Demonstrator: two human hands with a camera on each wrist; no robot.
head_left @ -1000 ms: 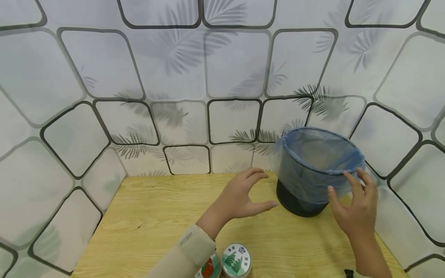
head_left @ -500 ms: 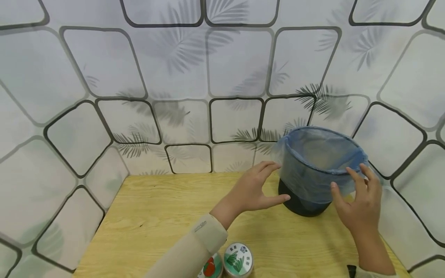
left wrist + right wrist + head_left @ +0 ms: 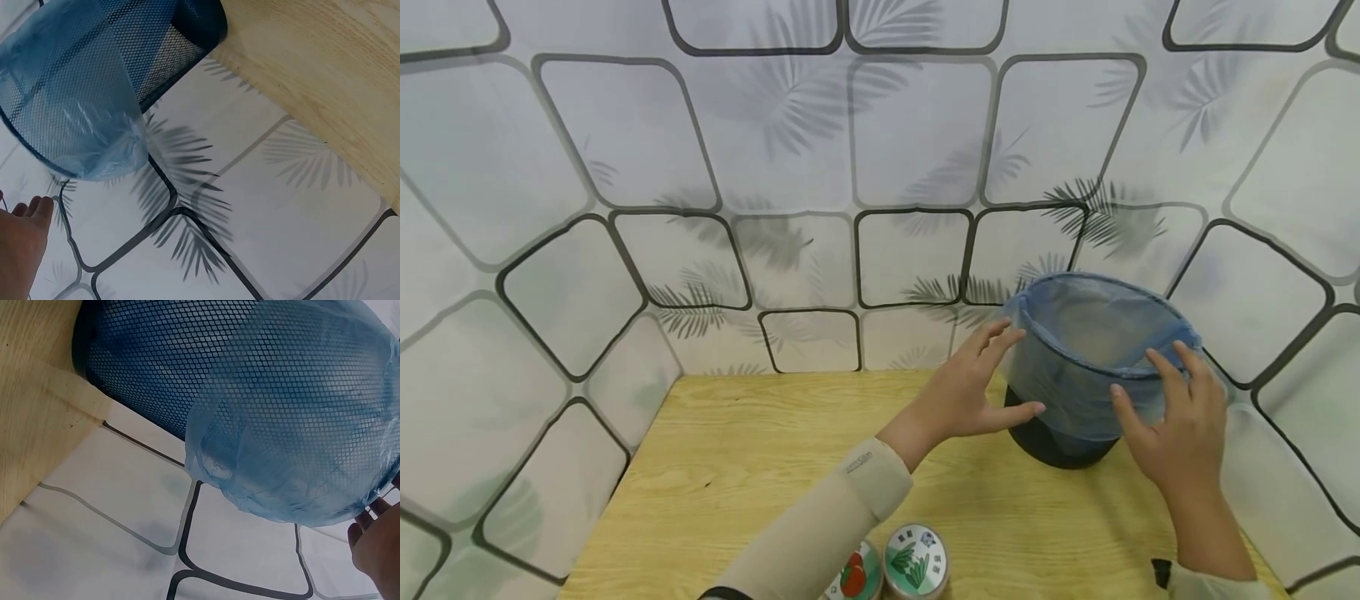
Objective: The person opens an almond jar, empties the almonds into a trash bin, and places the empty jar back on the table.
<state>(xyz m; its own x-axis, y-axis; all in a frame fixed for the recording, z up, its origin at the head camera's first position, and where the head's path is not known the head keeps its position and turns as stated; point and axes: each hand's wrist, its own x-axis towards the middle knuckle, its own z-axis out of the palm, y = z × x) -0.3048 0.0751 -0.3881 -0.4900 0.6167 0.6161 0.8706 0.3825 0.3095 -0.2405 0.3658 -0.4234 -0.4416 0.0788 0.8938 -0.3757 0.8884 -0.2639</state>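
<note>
A dark mesh wastebasket [image 3: 1051,443] stands at the right back of the table. A translucent blue bin bag [image 3: 1060,387] lines it and is folded down over its rim. On the basket's left side is my left hand [image 3: 962,392], fingers spread and thumb apart; in the left wrist view a small gap shows between its fingertips and the bag. My right hand [image 3: 1183,437] is at the front right of the rim, thumb and fingers apart. Its fingertips [image 3: 362,519] appear to touch the bag's edge in the right wrist view.
Two round tins or jars stand side by side at the table's front, one lid with green leaves [image 3: 916,561], the other with a red fruit [image 3: 854,575] partly hidden by the left sleeve. Patterned walls [image 3: 805,250] border the wooden table [image 3: 760,467].
My left hand has moved right and up to the basket's left side. The right hand stays by the rim, shifting only slightly. The basket and bag look unchanged.
</note>
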